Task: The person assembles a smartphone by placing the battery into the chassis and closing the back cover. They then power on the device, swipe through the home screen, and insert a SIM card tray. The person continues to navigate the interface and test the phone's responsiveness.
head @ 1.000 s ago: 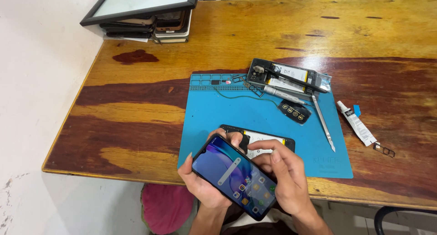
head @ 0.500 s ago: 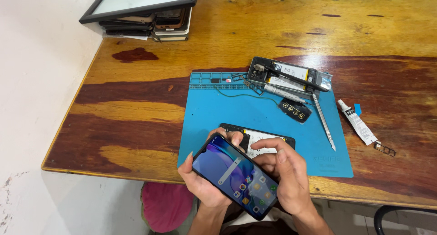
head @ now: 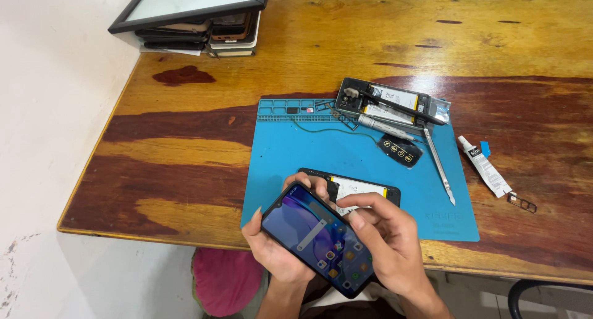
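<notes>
At the lower centre of the frame, the left hand [head: 275, 248] cradles a lit smartphone [head: 318, 239] from beneath, fingers curled round its far edge. To the right, the right hand [head: 386, 242] grips its right side, thumb pressed on the screen, above the blue mat [head: 296, 152]

At bottom centre I see my left hand [head: 275, 251] cradling a lit phone [head: 318, 237], my right hand [head: 386, 239] touching its edge, above the blue mat [head: 296, 158] on the wooden table [head: 185, 152].
</notes>
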A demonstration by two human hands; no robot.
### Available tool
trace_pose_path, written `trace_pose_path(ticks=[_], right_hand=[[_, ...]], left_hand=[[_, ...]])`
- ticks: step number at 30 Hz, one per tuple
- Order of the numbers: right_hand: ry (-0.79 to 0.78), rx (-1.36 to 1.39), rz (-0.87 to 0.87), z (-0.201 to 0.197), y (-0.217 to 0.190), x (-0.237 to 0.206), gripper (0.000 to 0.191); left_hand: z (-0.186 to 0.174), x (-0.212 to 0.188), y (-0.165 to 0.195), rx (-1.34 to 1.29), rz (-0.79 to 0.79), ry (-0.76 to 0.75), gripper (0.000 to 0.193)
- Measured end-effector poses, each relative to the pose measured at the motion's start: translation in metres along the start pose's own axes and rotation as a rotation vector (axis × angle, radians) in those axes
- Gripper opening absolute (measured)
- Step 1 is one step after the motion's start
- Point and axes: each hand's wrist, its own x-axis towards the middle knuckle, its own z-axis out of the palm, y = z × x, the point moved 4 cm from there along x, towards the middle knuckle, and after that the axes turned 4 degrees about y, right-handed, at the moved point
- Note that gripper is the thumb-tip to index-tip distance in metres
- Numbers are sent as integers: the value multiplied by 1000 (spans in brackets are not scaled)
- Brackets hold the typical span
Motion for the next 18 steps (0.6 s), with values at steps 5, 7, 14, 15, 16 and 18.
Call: trace_pose_path(ticks=[5,7,14,15,16,18], right_hand=[[-92,-125,-103,0,-2,2,23],[-109,-215,-114,0,-4,2,22],[-233,-280,-305,14,-27,4,34],[-252,-281,-345,17,-29,4,36],[-269,-282,-385,19,-32,3,38],[-236,-240,-350,19,-30,4,41]], left_hand=[[2,0,-1,-62,-15,-57,73],[0,-1,-1,-37,-24,10,74],[0,1,1,14,55,11,73],[0,1,1,14,41,25,73],[0,1,1,13,26,38,73],[-1,1,1,20,8,54,73]])
